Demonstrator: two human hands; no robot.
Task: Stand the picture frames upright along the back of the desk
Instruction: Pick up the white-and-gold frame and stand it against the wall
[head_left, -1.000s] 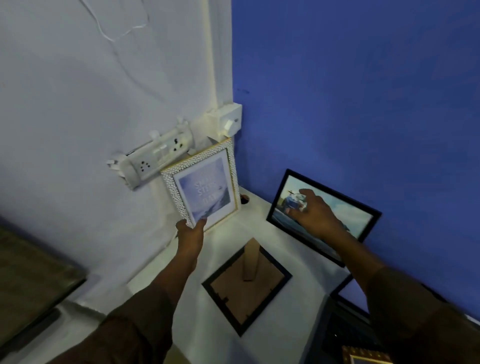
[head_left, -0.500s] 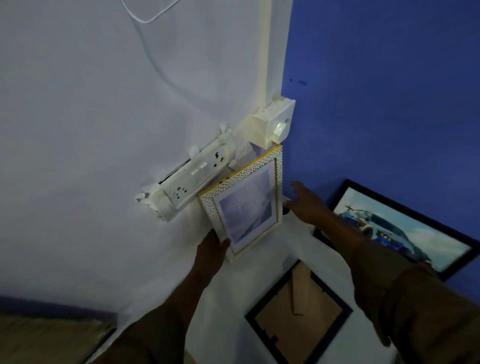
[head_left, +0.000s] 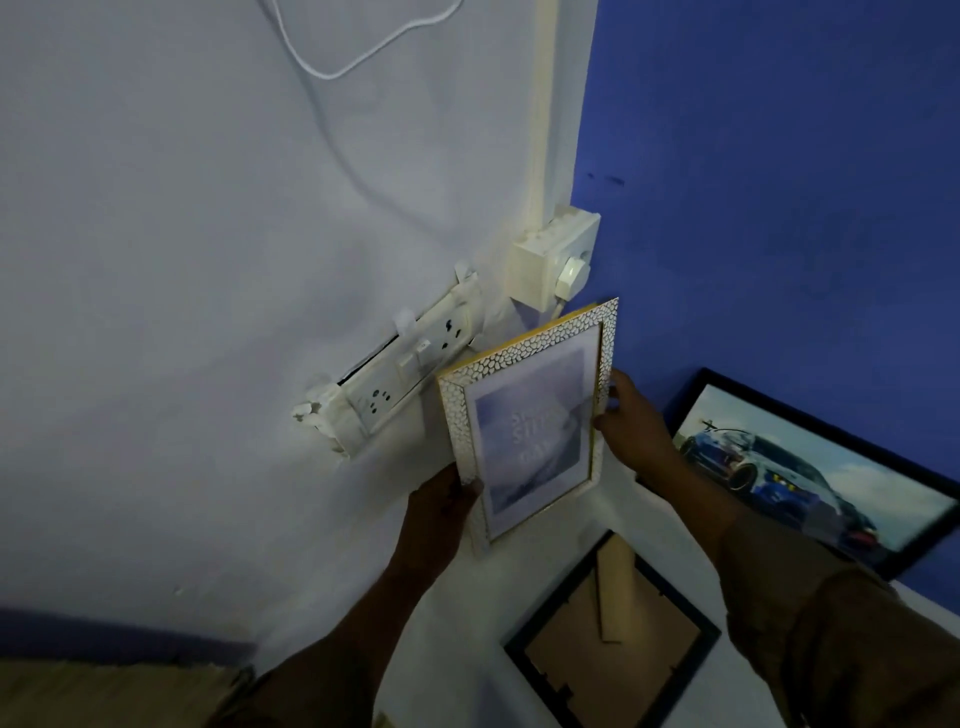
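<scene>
A white pebbled frame with gold trim (head_left: 530, 421) stands nearly upright in the back corner of the white desk (head_left: 467, 649). My left hand (head_left: 441, 512) grips its lower left edge. My right hand (head_left: 631, 426) holds its right edge. A black frame with a blue car picture (head_left: 810, 473) leans against the blue wall at the right. Another black frame (head_left: 613, 654) lies face down on the desk, cardboard back and stand showing.
A white power strip (head_left: 400, 369) and a socket box with a plug (head_left: 556, 260) are fixed to the white wall just behind the pebbled frame. A white cable (head_left: 332, 67) loops above. A brownish surface (head_left: 104, 691) lies at the lower left.
My right hand left the car picture and came across to the pebbled frame's right edge. The view swung left, and the frame now sits closer to the corner.
</scene>
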